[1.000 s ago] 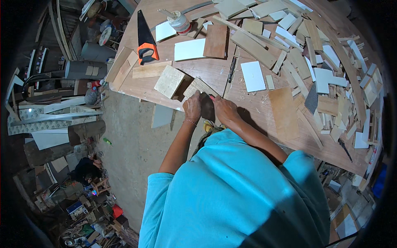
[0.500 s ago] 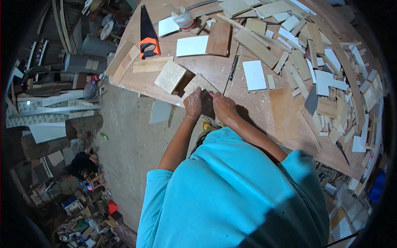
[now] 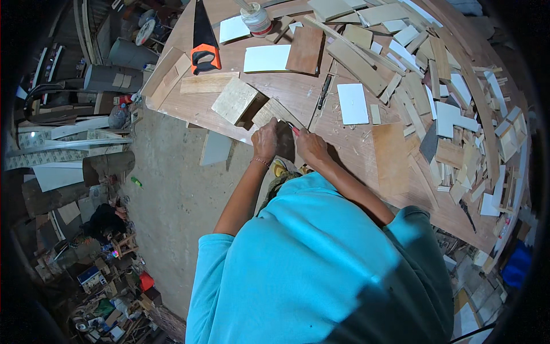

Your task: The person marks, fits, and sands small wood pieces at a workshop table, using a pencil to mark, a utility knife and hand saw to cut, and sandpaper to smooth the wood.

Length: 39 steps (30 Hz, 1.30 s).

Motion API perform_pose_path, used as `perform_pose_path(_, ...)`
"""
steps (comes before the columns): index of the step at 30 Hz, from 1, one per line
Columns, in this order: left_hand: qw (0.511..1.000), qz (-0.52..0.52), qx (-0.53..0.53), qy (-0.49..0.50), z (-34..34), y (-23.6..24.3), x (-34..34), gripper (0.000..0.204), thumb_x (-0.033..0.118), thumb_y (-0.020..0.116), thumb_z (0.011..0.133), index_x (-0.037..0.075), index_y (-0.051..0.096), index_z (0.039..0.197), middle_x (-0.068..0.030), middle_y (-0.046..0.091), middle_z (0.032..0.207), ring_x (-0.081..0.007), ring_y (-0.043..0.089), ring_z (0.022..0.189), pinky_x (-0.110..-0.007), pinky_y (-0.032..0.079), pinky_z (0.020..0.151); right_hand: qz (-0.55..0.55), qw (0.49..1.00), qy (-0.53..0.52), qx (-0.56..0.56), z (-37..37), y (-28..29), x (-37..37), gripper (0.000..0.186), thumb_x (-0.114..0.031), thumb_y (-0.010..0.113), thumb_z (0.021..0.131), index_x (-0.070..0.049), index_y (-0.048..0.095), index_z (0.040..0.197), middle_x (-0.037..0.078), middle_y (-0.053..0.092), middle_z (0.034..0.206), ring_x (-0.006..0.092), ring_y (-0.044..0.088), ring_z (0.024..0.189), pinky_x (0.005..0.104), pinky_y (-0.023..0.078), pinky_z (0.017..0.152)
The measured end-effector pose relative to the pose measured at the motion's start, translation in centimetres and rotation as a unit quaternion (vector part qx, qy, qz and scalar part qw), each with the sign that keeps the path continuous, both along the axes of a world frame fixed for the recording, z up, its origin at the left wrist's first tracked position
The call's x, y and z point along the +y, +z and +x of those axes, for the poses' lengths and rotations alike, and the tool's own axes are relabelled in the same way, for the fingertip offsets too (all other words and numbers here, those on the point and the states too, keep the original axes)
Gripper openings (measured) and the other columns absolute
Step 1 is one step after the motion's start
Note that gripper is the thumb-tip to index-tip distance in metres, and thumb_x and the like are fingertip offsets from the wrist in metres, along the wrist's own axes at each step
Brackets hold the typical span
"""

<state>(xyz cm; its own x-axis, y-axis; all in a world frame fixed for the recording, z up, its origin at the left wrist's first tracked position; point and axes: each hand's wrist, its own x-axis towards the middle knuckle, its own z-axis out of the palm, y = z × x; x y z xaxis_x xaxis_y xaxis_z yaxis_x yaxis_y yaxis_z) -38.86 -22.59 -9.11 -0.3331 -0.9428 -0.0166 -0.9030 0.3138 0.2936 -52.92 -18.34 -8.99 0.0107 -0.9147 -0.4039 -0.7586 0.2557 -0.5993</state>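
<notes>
At the near edge of the plywood workbench point(image 3: 286, 86), both my hands work on a small pale wooden piece point(image 3: 276, 110). My left hand point(image 3: 265, 140) presses down on its near end, fingers curled over it. Just to its right, my right hand point(image 3: 310, 147) is closed around a thin red-tipped tool point(image 3: 295, 131) whose point rests against the piece. A light square wooden block point(image 3: 235, 100) lies just left of the piece. Most of the tool is hidden inside my fist.
A handsaw with an orange handle point(image 3: 203, 54) lies at the bench's far left, a glue bottle point(image 3: 256, 17) beyond it. White panels point(image 3: 266, 57) point(image 3: 352, 103), a dark slim tool point(image 3: 324, 94) and several wood offcuts point(image 3: 452, 120) cover the right side. Cluttered floor lies left.
Both hands have stayed on the small piece at the bench edge. Only the view has shifted slightly.
</notes>
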Motion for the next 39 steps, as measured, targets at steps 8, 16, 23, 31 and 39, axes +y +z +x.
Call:
perform_pose_path(8, 1.0, 0.003, -0.024, 0.007, 0.3, -1.2, -0.3, 0.007, 0.006, 0.043, 0.076, 0.005, 0.047, 0.082, -0.0185, 0.058, 0.066, -0.0348, 0.059, 0.064, -0.043, 0.043, 0.052, -0.042, 0.999, 0.014, -0.003, -0.3, 1.0, 0.4, 0.023, -0.018, 0.042, 0.085, 0.004, 0.048, 0.087, 0.025, 0.058, 0.073, 0.0398, 0.059, 0.072, 0.0486, 0.046, 0.065)
perform_pose_path(16, 0.999, 0.025, 0.003, 0.021, 0.1, -0.5, -0.2, 0.014, 0.007, 0.053, 0.071, 0.003, 0.048, 0.082, -0.0206, 0.058, 0.071, -0.0368, 0.058, 0.07, -0.043, 0.043, 0.055, -0.058, 0.998, 0.028, 0.022, 0.0, 0.7, 0.2, 0.021, -0.015, 0.037, 0.085, 0.003, 0.048, 0.085, 0.023, 0.059, 0.071, 0.0366, 0.06, 0.069, 0.0451, 0.048, 0.06)
perform_pose_path(23, 0.998, 0.023, -0.044, 0.024, -0.5, -0.4, 0.1, 0.006, 0.008, 0.044, 0.077, 0.004, 0.046, 0.081, -0.018, 0.059, 0.07, -0.0352, 0.059, 0.067, -0.043, 0.043, 0.054, -0.069, 0.996, 0.039, 0.029, -0.1, 0.9, 0.0, 0.019, -0.012, 0.038, 0.084, 0.003, 0.049, 0.084, 0.022, 0.06, 0.072, 0.0335, 0.062, 0.07, 0.0425, 0.049, 0.059)
perform_pose_path(31, 1.0, -0.02, -0.01, 0.002, -0.1, -0.7, 0.4, 0.007, 0.009, 0.042, 0.079, 0.005, 0.046, 0.082, -0.0168, 0.059, 0.072, -0.0338, 0.059, 0.065, -0.042, 0.043, 0.054, -0.082, 0.996, 0.009, 0.018, 0.2, 0.8, 0.0, 0.02, -0.012, 0.038, 0.084, 0.004, 0.049, 0.084, 0.025, 0.059, 0.07, 0.0395, 0.06, 0.068, 0.0482, 0.047, 0.058)
perform_pose_path(39, 1.0, -0.009, -0.016, 0.01, -0.4, -0.5, 0.1, 0.006, 0.008, 0.041, 0.079, 0.005, 0.045, 0.081, -0.0173, 0.059, 0.069, -0.0354, 0.059, 0.064, -0.043, 0.043, 0.052, -0.05, 0.997, 0.029, 0.049, -0.1, 2.0, 0.4, 0.018, -0.011, 0.041, 0.082, 0.004, 0.051, 0.086, 0.023, 0.061, 0.075, 0.0337, 0.062, 0.072, 0.0414, 0.05, 0.062)
